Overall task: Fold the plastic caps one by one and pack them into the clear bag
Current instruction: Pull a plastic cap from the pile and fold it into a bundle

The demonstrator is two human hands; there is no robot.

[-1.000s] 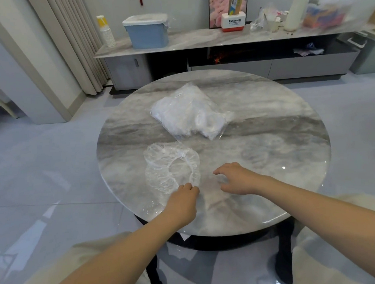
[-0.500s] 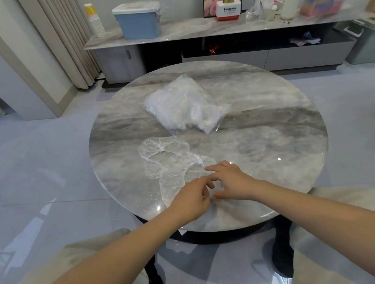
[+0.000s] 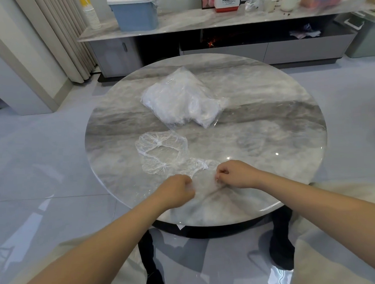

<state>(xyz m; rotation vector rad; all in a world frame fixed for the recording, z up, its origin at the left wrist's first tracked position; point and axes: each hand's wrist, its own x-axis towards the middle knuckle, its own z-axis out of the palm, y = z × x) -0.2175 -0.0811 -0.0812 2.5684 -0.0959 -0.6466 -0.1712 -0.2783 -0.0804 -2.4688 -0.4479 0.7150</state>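
A clear plastic cap [image 3: 161, 151] with a white elastic rim lies on the round marble table [image 3: 267, 121], near its front edge. My left hand [image 3: 178, 190] and my right hand [image 3: 235, 174] are both pinched on the near part of the thin plastic, a hand's width apart, stretching it between them. The clear bag [image 3: 182, 99], stuffed with white folded caps, rests farther back at the table's middle, apart from both hands.
A long low cabinet [image 3: 220, 22] stands behind the table, with a blue lidded box [image 3: 133, 11], a stack of paper cups [image 3: 90, 15] and a Panasonic box [image 3: 226, 0] on it. Curtains [image 3: 64, 40] hang at the back left. Glossy floor tiles surround the table.
The cap slid toward me and to the right. My hands came together on its near edge, then drew apart with the plastic pinched between them.
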